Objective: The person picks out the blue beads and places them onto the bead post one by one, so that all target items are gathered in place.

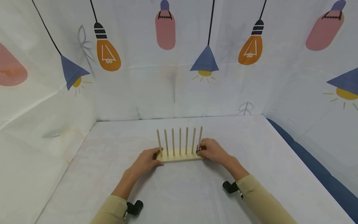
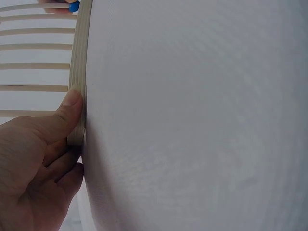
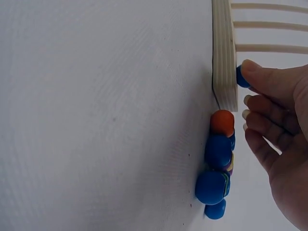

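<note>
A pale wooden base (image 1: 181, 158) with a row of several upright pegs (image 1: 180, 140) stands on the white table. My left hand (image 1: 145, 161) grips its left end, the thumb along the front edge in the left wrist view and fingers behind. At the rightmost peg, my right hand (image 1: 213, 151) pinches a blue bead (image 3: 241, 77) low down, right at the base's top. The thumb covers part of that bead. The other pegs carry nothing.
Beyond the base's right end, an orange bead (image 3: 222, 122) and several blue beads (image 3: 211, 187) lie in a cluster on the table; the right hand hides them in the head view. A white printed curtain (image 1: 156, 90) hangs behind the table.
</note>
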The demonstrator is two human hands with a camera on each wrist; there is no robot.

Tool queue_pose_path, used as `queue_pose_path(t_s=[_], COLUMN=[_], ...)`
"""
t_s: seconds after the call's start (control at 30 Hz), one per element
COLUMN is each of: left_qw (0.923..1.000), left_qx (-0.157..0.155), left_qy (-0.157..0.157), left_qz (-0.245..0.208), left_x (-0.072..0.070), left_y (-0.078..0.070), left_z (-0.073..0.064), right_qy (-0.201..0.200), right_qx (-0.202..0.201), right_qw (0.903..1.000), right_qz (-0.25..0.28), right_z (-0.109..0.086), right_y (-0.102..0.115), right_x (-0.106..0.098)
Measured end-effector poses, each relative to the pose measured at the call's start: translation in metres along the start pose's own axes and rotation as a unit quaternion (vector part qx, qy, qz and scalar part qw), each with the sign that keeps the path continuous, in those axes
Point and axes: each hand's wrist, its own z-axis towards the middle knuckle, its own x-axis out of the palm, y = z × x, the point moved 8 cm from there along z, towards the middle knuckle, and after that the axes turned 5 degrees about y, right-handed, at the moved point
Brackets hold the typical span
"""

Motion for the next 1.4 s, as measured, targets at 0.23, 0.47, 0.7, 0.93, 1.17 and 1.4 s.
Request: queue_pose_path(t_s=[0.23, 0.47, 0.7, 0.93, 1.17, 1.4], left_qw=[1.0000, 1.0000, 1.0000, 1.0000, 1.0000, 1.0000], left_qx=[0.000, 0.000, 0.000, 0.001, 0.007, 0.009], left_qy=[0.003, 0.000, -0.002, 0.001, 0.001, 0.001], left_qz=[-0.002, 0.001, 0.003, -0.002, -0.004, 0.004], left_x=[0.001, 0.001, 0.000, 0.000, -0.001, -0.001], left_y=[0.002, 0.002, 0.001, 0.002, -0.001, -0.002], left_z=[0.001, 0.002, 0.002, 0.000, 0.000, 0.000], right_qy=[0.003, 0.007, -0.001, 0.006, 0.014, 0.018], right_qx=[0.000, 0.020, 0.022, 0.006, 0.005, 0.014], right_qw=[1.0000, 0.9998, 0.9993, 0.9993, 0.9987, 0.9978], right_qz=[-0.006, 0.000, -0.029, -0.036, -0.048, -0.062], right_z=[0.000, -0.004, -0.014, -0.023, -0.030, -0.041], right_y=[-0.002, -0.006, -0.006, -0.008, -0.011, -0.014], right_x=[0.000, -0.005, -0.016, -0.019, -0.024, -0.029])
